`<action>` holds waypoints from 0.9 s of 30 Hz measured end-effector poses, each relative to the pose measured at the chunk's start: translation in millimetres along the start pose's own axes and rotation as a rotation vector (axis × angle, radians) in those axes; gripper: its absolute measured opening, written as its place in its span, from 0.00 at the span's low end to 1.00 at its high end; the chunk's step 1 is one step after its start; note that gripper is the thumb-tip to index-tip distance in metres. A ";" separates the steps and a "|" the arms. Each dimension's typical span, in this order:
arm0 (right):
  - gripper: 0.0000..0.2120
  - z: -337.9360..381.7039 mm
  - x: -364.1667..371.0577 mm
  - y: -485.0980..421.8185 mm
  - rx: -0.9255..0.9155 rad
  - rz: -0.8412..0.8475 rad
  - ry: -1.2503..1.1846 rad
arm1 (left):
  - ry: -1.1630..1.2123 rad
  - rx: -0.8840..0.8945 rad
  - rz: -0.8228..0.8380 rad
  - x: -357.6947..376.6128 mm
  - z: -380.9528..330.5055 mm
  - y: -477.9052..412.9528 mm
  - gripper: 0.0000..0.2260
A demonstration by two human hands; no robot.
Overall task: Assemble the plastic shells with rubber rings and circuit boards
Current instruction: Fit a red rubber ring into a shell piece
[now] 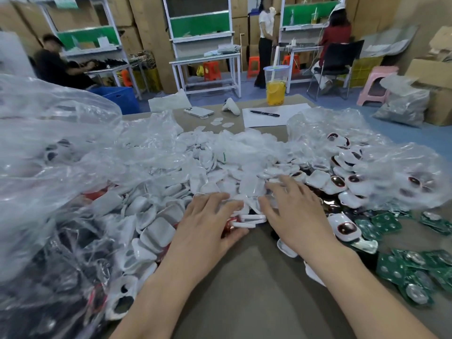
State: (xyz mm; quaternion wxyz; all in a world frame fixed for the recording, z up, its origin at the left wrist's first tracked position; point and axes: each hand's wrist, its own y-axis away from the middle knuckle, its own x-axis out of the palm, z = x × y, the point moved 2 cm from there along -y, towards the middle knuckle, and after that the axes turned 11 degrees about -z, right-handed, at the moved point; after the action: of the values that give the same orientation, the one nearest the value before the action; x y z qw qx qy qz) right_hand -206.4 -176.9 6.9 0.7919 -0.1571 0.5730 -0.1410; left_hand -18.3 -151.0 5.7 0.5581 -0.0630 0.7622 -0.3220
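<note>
Standing by the brown table, I am seeing cardboard boxes and white workbenches lining the room behind. A big clear bag is slumping at the left. A heap of white plastic shells is spreading across the middle, and green circuit boards are lying at the right. The right hand is resting loose-fingered on the shells. The left hand is lying over shells too; whether it is grasping any I cannot tell.

The left hand and the right hand were bare. Both forearms were uncovered down to the near edge of view.
</note>
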 end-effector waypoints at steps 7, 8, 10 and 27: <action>0.15 -2.5 -0.7 -0.3 -0.002 -0.047 -0.098 | -0.019 0.051 -0.162 1.4 5.1 0.0 0.16; 0.15 -2.4 -0.6 -0.8 -0.007 -0.052 -0.095 | -0.007 0.049 -0.211 0.9 5.7 -0.6 0.16; 0.15 -1.6 -2.0 -1.8 -0.010 -0.093 -0.070 | 0.041 0.038 -0.308 -0.3 6.7 -1.8 0.14; 0.18 4.4 2.5 0.9 -0.105 -0.131 -0.209 | 0.211 -0.317 -0.316 -7.7 22.6 -5.0 0.19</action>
State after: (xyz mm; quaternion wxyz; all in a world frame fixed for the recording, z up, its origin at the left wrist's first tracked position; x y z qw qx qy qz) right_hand -201.4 -176.7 5.6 0.8270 -0.2491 0.4827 -0.1450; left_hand 3.4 -161.0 10.9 0.4014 -0.2342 0.8379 -0.2863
